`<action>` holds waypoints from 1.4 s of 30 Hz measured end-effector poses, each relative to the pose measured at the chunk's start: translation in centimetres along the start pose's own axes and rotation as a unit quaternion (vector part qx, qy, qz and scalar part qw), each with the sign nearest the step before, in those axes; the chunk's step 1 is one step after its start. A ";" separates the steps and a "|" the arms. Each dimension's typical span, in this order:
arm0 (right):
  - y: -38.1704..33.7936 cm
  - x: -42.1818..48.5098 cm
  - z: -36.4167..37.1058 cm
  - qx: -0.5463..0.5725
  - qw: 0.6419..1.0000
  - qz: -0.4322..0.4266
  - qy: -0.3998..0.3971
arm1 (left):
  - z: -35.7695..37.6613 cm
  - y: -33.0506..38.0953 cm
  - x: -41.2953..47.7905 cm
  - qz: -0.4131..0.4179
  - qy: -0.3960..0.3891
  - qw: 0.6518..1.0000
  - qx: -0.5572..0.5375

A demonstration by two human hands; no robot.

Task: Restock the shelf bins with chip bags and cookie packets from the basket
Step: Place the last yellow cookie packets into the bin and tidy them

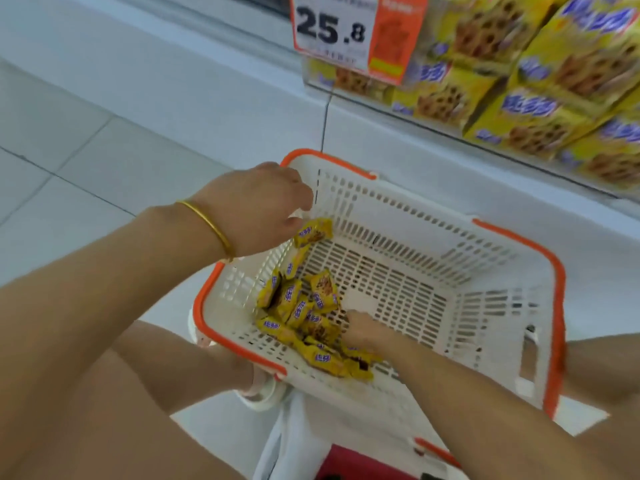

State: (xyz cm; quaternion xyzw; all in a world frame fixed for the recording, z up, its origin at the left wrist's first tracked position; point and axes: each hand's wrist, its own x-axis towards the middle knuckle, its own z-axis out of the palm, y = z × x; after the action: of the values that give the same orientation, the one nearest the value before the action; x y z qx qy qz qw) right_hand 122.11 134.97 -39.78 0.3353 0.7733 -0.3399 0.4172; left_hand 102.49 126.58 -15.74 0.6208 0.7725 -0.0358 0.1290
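Observation:
A white plastic basket (485,271) with an orange rim sits on the floor below the shelf. Several small yellow cookie packets (304,313) lie heaped in its near left corner. My left hand (256,206), with a gold bangle on the wrist, hovers over the basket's left wall and pinches one yellow packet (313,232) by its end. My right hand (363,329) reaches down into the heap, fingers curled among the packets; its fingertips are hidden. The shelf bin (519,109) at the upper right is filled with large yellow cookie bags.
A price sign (332,29) reading 25.8 hangs at the bin's left end. A white shelf base (433,161) runs behind the basket. Pale floor tiles (69,140) spread to the left. My legs and a white shoe (259,393) are beside the basket.

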 end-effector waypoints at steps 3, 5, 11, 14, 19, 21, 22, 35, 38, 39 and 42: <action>1.8 0.1 2.0 0.003 0.997 0.043 -0.069 | -0.2 0.0 0.7 0.012 -0.010 1.000 0.009; 2.9 0.3 2.9 -0.029 0.998 0.014 -0.051 | -0.3 0.2 1.2 0.025 -0.011 0.999 0.021; 3.9 -1.5 0.9 0.009 0.999 -0.039 0.036 | -0.2 1.8 2.2 0.049 -0.021 0.998 0.024; 3.6 -5.4 -3.6 0.327 0.945 -0.010 0.008 | 0.3 3.6 2.3 0.058 -0.038 0.998 -0.001; 2.2 -13.1 -9.2 0.639 0.751 -0.162 -0.030 | 1.4 8.2 1.7 0.104 -0.071 0.989 -0.078; 1.6 -15.9 -10.3 0.646 0.728 -0.227 -0.033 | 1.4 9.9 1.5 0.113 -0.027 0.991 -0.061; 1.4 -17.2 -10.6 0.645 0.722 -0.250 -0.029 | 1.3 10.5 1.5 0.115 0.006 0.992 -0.057; 2.3 -31.6 -16.0 0.489 0.789 -0.301 0.221 | -9.4 14.1 1.5 0.062 0.128 0.901 -0.409; 2.2 -33.5 -17.5 0.502 0.744 -0.336 0.283 | -11.6 14.6 2.2 0.068 0.181 0.851 -0.488; 2.0 -33.8 -18.0 0.509 0.727 -0.341 0.311 | -12.2 14.7 2.6 0.072 0.200 0.834 -0.509; 1.0 -34.3 -19.8 0.489 0.689 -0.343 0.410 | -13.9 14.9 3.4 0.071 0.273 0.809 -0.515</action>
State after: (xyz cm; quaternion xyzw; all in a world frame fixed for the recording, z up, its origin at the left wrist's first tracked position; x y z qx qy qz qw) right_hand 129.30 143.47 -1.76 0.3092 0.6528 -0.6181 -0.3102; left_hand 114.10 136.20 -1.64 0.5007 0.6348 0.5473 0.2162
